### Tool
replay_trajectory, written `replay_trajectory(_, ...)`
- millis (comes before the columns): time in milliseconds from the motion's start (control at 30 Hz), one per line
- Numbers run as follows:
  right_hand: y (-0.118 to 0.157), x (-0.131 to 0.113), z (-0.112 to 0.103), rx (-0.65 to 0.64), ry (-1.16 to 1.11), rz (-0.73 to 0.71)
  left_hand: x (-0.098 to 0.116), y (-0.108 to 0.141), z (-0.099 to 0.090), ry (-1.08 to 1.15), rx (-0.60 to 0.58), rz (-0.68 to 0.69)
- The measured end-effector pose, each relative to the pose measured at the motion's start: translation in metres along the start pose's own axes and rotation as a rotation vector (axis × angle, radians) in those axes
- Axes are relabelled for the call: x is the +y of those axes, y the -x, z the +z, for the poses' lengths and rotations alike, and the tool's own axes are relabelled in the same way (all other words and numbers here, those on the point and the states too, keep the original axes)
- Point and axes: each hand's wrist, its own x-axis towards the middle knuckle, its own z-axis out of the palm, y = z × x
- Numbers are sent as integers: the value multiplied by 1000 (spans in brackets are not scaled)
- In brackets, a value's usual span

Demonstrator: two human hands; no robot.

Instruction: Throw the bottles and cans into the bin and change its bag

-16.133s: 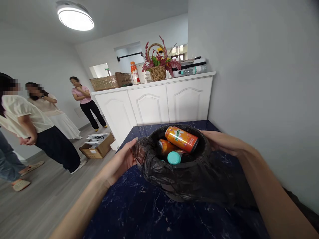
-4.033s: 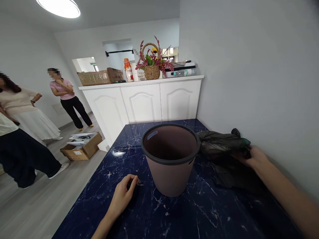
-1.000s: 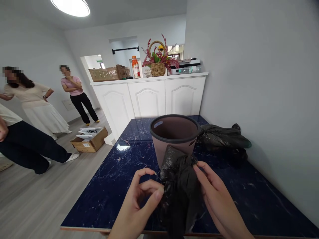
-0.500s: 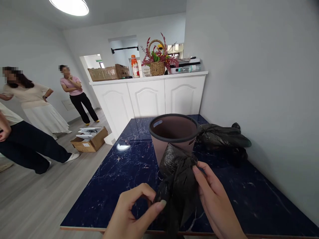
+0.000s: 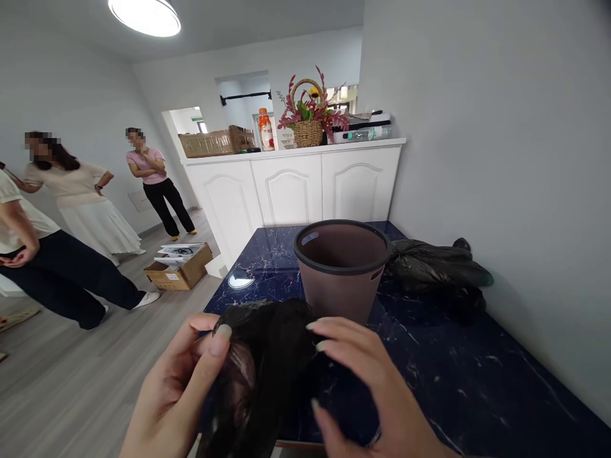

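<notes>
A thin black plastic bag (image 5: pixel 267 356) hangs crumpled in front of me at the near side of the table. My left hand (image 5: pixel 179 381) pinches its left edge between thumb and fingers. On the other side, my right hand (image 5: pixel 365 381) has thumb and fingers apart, fingertips close to the bag's right edge; it does not grip the bag. Just beyond the bag stands a brownish trash can (image 5: pixel 338 289) with a dark rim, upright, and its inside shows no liner.
More black plastic bags (image 5: pixel 434 267) lie bunched on the dark blue marbled table (image 5: pixel 477 388), right of the can, by the wall. A white cabinet (image 5: pixel 296 191) with a flower basket (image 5: pixel 308 130) stands behind. Several people and a cardboard box (image 5: pixel 184 270) are at left.
The bag has moved left and away from the can's front. My right hand has let go of it and spread its fingers, while my left hand has shifted left and up.
</notes>
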Motion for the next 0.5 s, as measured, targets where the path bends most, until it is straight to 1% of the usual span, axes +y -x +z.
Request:
replay_trajectory(67,-10,-7,4,-127,-13,-114,2,-1,1,0,-21,27)
replay_trajectory(133,-16,-10,10,-169,-31,-138,3,-1,3,24,-4,65)
replay_trajectory(233,-16,-8,22,-181,-5,-125,2,-3,3,118,-6,68)
replay_trajectory(367,-5,3,37,-192,55,-116,0,-8,-2,273,-66,28)
replay_trajectory(433,1,9,41,-254,97,-104,0,-12,-2,319,-61,35)
replay_trajectory(500,6,12,42,-337,131,-90,2,-15,0,340,-27,52)
